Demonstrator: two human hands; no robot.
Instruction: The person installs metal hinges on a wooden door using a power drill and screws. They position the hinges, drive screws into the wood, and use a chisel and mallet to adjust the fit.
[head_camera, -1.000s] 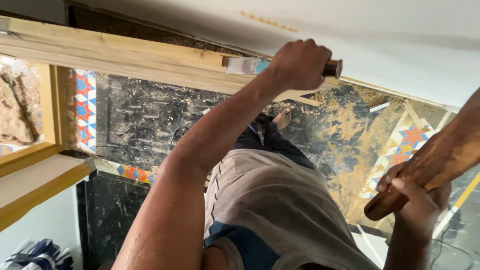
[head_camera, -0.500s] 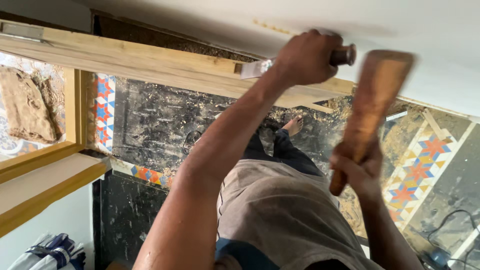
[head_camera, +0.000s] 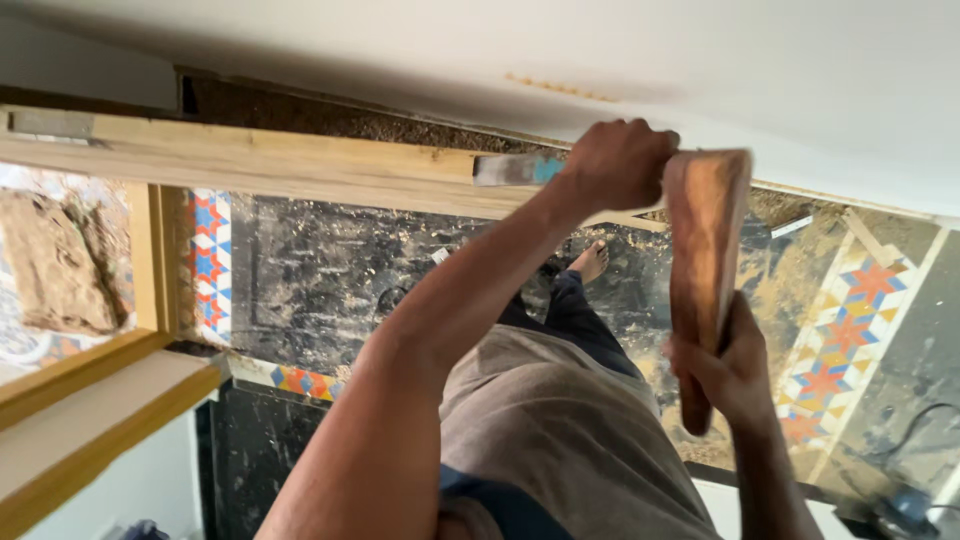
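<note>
My left hand is shut on a chisel; its flat metal blade lies against a long pale wooden beam. A brown wooden mallet is gripped by its handle in my right hand. The mallet's broad head meets the chisel's butt end, right beside my left fist. Below both arms I see my grey shirt, dark trousers and one bare foot on the floor.
The beam belongs to a pale wooden frame with a vertical post at left. A white wall runs above. The floor is dark marbled tile with colourful star-pattern borders, scattered with sawdust. A dark cable lies at lower right.
My right hand has swung the mallet up from the lower right and across to the chisel's end. My left hand has kept the chisel on the beam.
</note>
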